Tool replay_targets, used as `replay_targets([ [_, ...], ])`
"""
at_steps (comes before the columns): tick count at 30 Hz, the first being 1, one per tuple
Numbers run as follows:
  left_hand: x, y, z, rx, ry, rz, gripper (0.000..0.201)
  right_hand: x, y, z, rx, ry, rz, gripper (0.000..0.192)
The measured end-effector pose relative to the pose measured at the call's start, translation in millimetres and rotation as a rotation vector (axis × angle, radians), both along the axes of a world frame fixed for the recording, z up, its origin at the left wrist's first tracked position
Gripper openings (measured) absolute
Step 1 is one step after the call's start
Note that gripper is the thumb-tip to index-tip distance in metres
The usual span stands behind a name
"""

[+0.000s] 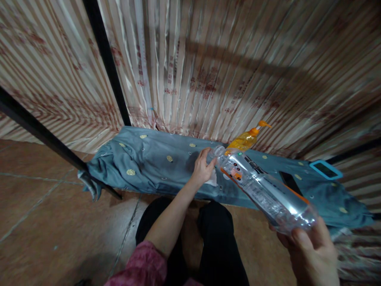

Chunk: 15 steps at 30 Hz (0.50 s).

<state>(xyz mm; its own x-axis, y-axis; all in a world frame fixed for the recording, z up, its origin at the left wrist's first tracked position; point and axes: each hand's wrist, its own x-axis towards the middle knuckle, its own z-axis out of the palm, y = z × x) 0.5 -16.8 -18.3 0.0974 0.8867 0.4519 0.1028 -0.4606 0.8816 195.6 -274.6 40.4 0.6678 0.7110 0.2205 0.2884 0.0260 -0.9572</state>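
Note:
A large clear plastic bottle (262,186) with a silver and orange label slants across the view, its neck toward the left and lower than its label suggests I can judge. My right hand (314,246) is wrapped around its base end. At the mouth end, my left hand (204,167) is closed around a small clear plastic piece (210,155), mostly hidden by the fingers; it touches or nearly touches the bottle's neck. Something whitish (212,179) shows below the left hand. Just behind the bottle, a yellow pump bottle (243,140) with an orange nozzle stands on the cloth-covered bench (154,159).
A dark phone-like slab (290,182) lies on the cloth to the right. Beyond it is a blue-framed device (326,170) with a dark screen. Black poles (108,59) rise at the left, and a striped pleated curtain (208,79) hangs behind the bench.

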Motion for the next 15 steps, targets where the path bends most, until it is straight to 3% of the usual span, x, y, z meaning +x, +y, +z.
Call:
replay_targets([
  [5,0,0,-0.2,0.004,0.000,-0.002,0.038,-9,1,13.7,-0.023,0.103,-0.028,0.089],
  [15,2,1,-2.6,0.015,-0.007,0.003,0.039,-5,5,20.0,-0.021,0.169,-0.072,0.093],
])
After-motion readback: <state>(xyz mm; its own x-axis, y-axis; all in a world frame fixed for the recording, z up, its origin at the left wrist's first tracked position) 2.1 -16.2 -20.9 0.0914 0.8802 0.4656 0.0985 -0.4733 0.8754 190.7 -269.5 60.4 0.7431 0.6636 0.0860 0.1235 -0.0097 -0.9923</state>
